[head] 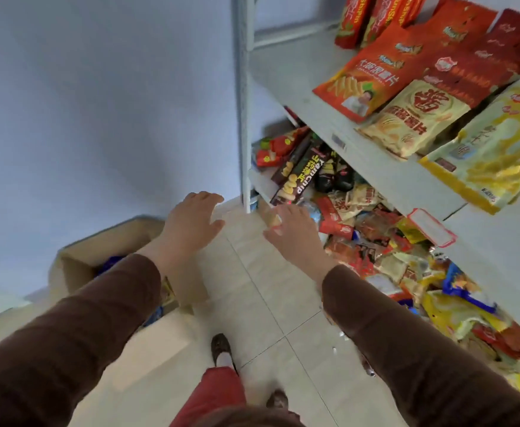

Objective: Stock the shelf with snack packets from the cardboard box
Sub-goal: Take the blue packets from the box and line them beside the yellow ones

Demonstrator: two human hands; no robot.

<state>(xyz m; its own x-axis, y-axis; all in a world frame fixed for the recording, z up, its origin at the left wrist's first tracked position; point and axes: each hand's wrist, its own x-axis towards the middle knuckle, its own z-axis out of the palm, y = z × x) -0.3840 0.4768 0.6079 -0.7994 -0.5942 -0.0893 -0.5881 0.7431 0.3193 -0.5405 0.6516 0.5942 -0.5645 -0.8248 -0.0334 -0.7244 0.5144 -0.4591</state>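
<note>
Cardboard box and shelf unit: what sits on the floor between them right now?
Head view: only bare tiled floor between the cardboard box and the shelf unit; both open hands hover above it.

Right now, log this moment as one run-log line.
left hand: open, empty | right hand: open, empty | cardboard box: floor, left | shelf: packets

Cardboard box [76, 266] stands open on the tiled floor at lower left, against the wall, blue packets visible inside. White metal shelf [360, 155] at right: upper tier holds red and yellow snack packets [412, 118] lying flat; lower tier heaped untidily.
</note>
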